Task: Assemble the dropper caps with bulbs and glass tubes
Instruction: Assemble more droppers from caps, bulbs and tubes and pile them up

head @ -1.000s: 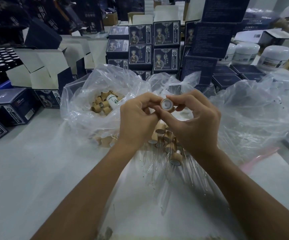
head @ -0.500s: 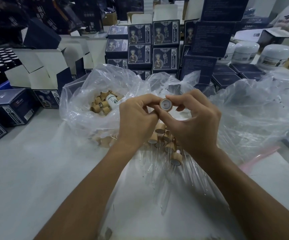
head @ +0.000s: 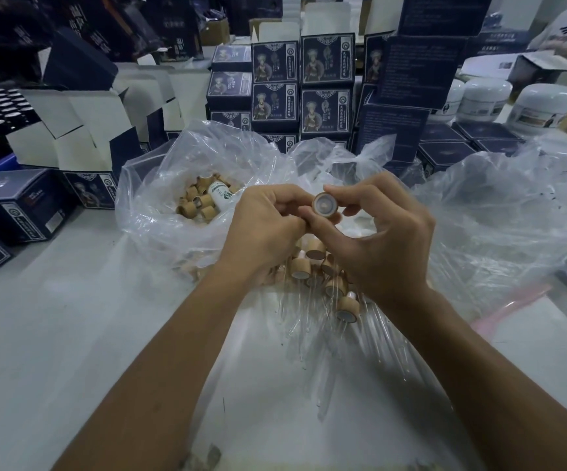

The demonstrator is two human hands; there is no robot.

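A wooden dropper cap point(head: 325, 206) is being held up above the table point(head: 54, 317), its open underside facing the camera and showing a pale liner with a small centre hole. The right hand point(head: 380, 239) is pinching the cap's rim between thumb and fingers. The left hand point(head: 265, 229) is curling in just beside it, fingertips meeting the cap's lower left edge; whether it is holding a bulb or a glass tube there cannot be told, as the fingers are hiding that spot.

Judging from this, the step in hand is seating a part into the cap. To do it well, the cap should be kept square to the incoming part, the part pressed straight along the cap's axis through the centre hole, and pressure kept gentle so thin glass is not snapped.

Directly beneath the hands, assembled droppers point(head: 338, 290) are lying in a loose pile on clear plastic sheeting point(head: 479, 232), their glass tubes point(head: 312, 338) pointing toward the person. Behind and left, an open plastic bag point(head: 159, 185) is holding more loose wooden caps point(head: 197, 202) and a small white bottle point(head: 219, 196). Further out, stacked dark blue boxes point(head: 326, 83) and white jars point(head: 543, 108) are crowding the back of the table.
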